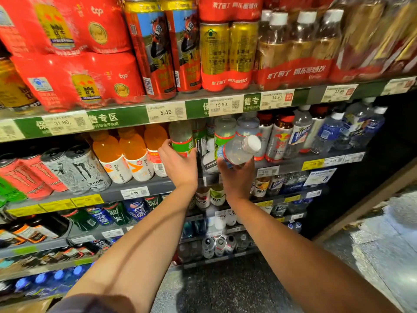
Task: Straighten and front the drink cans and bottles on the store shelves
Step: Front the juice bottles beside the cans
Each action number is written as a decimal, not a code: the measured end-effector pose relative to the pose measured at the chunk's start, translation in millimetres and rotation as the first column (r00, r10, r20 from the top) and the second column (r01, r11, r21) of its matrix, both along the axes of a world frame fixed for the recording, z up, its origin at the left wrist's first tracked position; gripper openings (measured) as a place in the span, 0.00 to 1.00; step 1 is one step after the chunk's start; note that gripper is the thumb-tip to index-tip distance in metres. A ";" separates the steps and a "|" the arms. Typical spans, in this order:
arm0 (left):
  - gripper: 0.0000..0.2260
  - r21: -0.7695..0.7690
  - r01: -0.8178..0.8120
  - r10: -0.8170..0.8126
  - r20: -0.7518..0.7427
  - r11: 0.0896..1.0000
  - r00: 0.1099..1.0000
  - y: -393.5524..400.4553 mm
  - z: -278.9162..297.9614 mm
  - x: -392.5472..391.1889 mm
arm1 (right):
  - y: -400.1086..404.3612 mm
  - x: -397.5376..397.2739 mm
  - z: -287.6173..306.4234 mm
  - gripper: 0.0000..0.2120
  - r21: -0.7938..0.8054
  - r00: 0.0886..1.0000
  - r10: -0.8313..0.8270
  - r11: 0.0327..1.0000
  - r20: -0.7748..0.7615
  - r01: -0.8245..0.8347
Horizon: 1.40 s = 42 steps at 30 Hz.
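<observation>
A clear white-capped bottle [239, 150] is gripped, tilted cap-right, by the right hand [237, 177] before the shelf [144, 188]. Just to its left, an upright green-labelled bottle [181, 138] is clasped by the left hand [179, 164], orange bottles [121, 154] beyond.

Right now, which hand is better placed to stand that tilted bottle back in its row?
The right hand: it already grips the tilted clear bottle just in front of the gap. The left hand holds the upright green-labelled bottle beside it.

Orange bottles [133, 152]; white-capped clear bottle [239, 151]; red multipacks [79, 80].
</observation>
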<state>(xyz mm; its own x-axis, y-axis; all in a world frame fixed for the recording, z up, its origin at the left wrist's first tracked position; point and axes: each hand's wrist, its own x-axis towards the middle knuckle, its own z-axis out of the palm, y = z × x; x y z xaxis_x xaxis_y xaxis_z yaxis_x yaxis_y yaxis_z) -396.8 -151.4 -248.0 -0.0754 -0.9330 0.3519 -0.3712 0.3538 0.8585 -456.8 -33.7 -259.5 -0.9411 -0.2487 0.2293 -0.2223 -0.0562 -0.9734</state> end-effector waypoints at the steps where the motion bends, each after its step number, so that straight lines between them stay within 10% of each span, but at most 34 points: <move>1: 0.29 0.003 -0.007 0.007 -0.043 1.000 0.999 4.1 -1.8 0.1 | 2.4 -1.4 1.5 0.35 -0.014 1.000 0.001 1.000 -0.002 -0.001; 8: 0.12 0.042 0.298 -0.290 -0.144 0.954 0.946 29.9 -17.4 -23.8 | 14.7 -18.8 -4.5 0.35 0.001 0.999 -0.008 1.000 0.044 0.008; 14: 0.29 0.169 0.432 -0.429 -0.057 0.886 0.902 26.8 -2.1 -54.7 | 42.0 -36.2 -3.2 0.32 -0.060 0.998 0.003 0.998 0.063 0.001; 42: 0.28 -0.027 0.057 -0.058 -0.025 0.998 0.998 44.1 -2.5 -36.3 | 25.5 -47.2 5.7 0.34 0.077 0.992 0.115 0.990 0.055 -0.119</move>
